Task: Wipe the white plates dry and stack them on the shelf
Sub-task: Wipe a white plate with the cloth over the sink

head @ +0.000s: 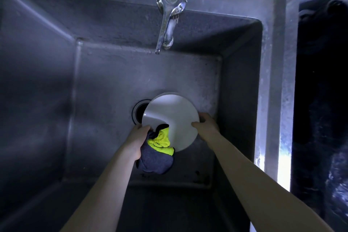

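Left hand [138, 137], cloth [156, 154] over plate [175, 115] rim

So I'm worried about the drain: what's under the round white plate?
The floor of the grey steel sink and the round drain opening, only its left part showing. The round white plate covers the rest, so anything there is hidden.

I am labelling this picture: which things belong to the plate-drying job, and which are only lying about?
In the job:
white plate, held by the right hand
cloth, gripped by the left hand

Just there:
tap
drain
sink
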